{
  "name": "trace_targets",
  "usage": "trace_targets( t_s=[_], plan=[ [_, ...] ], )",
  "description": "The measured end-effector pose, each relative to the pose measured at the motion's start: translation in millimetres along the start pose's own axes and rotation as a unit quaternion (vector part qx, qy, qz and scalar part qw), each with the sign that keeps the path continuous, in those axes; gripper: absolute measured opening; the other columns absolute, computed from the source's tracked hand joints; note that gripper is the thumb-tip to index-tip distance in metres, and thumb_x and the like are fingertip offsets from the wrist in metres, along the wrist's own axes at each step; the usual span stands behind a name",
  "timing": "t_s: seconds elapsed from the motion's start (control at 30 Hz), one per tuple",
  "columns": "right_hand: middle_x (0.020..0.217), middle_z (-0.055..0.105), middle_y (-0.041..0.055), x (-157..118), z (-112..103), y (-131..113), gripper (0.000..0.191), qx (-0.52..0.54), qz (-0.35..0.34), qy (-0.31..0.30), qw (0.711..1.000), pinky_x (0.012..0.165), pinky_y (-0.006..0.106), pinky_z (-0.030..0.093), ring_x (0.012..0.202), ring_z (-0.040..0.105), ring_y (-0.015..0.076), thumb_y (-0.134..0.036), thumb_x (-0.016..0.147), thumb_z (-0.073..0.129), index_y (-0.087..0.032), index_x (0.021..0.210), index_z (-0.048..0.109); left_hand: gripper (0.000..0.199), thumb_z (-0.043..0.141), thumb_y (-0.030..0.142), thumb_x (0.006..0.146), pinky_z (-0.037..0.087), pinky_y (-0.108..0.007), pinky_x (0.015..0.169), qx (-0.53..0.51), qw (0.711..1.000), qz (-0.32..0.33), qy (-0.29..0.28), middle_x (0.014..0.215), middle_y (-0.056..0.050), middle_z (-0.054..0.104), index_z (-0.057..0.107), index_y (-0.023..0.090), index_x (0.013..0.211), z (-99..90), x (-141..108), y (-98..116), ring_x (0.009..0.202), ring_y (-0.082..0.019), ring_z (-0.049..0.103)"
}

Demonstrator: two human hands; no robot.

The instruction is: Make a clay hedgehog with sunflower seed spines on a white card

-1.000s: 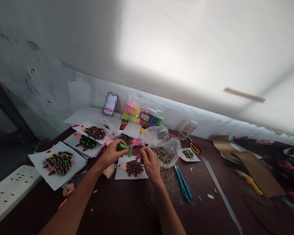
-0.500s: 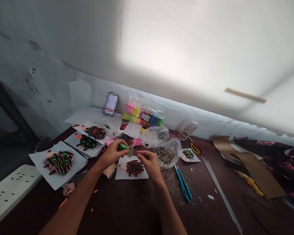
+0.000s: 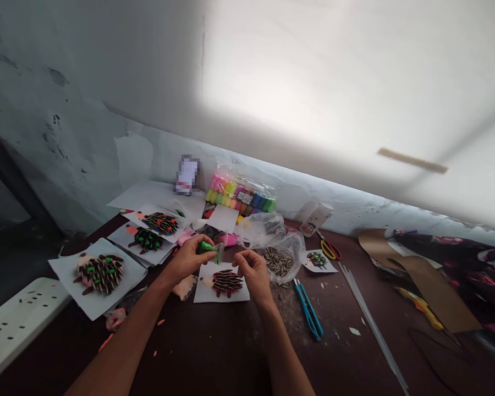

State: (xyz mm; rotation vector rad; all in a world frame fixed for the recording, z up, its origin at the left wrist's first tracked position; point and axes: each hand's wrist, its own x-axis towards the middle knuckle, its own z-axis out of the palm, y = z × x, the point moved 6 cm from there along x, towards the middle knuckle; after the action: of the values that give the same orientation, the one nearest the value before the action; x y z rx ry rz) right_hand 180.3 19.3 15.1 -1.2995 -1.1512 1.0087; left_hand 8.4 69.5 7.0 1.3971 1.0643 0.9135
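My left hand [image 3: 191, 257] is closed on a packet of green modelling clay [image 3: 207, 247], whose clear plastic wrapper sticks out to the right. Just right of it, my right hand [image 3: 253, 273] is closed in a pinch; whatever sits between its fingertips is too small to make out. Below both hands lies a white card [image 3: 204, 297] bearing a hedgehog [image 3: 226, 282] with a pale clay face, sunflower-seed spines and small brown feet. Beside my right hand is a clear plastic bag [image 3: 297, 248] of striped sunflower seeds [image 3: 278, 263].
Finished-looking hedgehog cards [image 3: 101, 273] are at left near a white power strip [image 3: 25, 316]. Coloured clay packs [image 3: 241, 197] stand against the wall. To the right are a blue cutter-like tool [image 3: 309, 311], scissors [image 3: 330, 249], clear glue sticks [image 3: 373, 324] and a yellow glue gun [image 3: 423, 311].
My right hand's fingertips have lifted slightly and shifted a little to the right, away from the green clay packet. My left hand stays in place with the packet.
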Motion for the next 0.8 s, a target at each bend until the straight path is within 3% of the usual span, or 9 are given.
trace_targets(
  t_s=[0.33,0.57,0.67,0.8],
  plan=[
    [0.055,0.058,-0.0018,-0.2,1.0,0.2,0.028,-0.004,0.009,-0.008,1.000,0.043,0.020,0.032,0.044,0.042,0.0074,-0.044,0.074,0.066,-0.017,0.065,0.062,0.033,0.069,0.044,0.064,0.036,-0.020,0.044,0.006,1.000,0.013,0.007,0.057,0.006,0.052,0.054,0.020,0.081,-1.4,0.9,1.1,0.050,-0.012,0.051],
    [0.066,0.064,-0.0001,-1.6,6.8,2.8,0.021,-0.001,0.017,-0.047,0.999,0.051,0.022,0.039,0.056,0.051,0.0118,-0.035,0.065,0.074,-0.018,0.076,0.071,0.032,0.070,0.042,0.063,0.036,-0.019,0.044,-0.004,1.000,0.014,0.003,0.058,0.006,0.053,0.055,0.019,0.080,-1.5,1.1,1.5,0.050,-0.010,0.050],
    [0.065,0.063,-0.0005,-1.1,5.0,2.3,0.021,-0.005,0.010,-0.028,1.000,0.051,0.022,0.039,0.053,0.048,0.0103,-0.038,0.068,0.071,-0.018,0.071,0.067,0.034,0.070,0.042,0.063,0.034,-0.019,0.043,-0.012,1.000,0.003,0.004,0.057,0.007,0.051,0.054,0.019,0.082,-1.7,1.7,-2.0,0.048,-0.010,0.049],
    [0.054,0.051,-0.0042,-0.6,0.7,-0.6,0.035,-0.043,-0.018,-0.006,0.999,0.047,0.021,0.033,0.047,0.040,0.0081,-0.048,0.079,0.062,-0.019,0.060,0.054,0.033,0.071,0.041,0.063,0.037,-0.020,0.045,-0.017,1.000,0.005,0.009,0.058,0.007,0.052,0.055,0.019,0.082,-3.0,2.5,-3.7,0.051,-0.011,0.051]
  ],
)
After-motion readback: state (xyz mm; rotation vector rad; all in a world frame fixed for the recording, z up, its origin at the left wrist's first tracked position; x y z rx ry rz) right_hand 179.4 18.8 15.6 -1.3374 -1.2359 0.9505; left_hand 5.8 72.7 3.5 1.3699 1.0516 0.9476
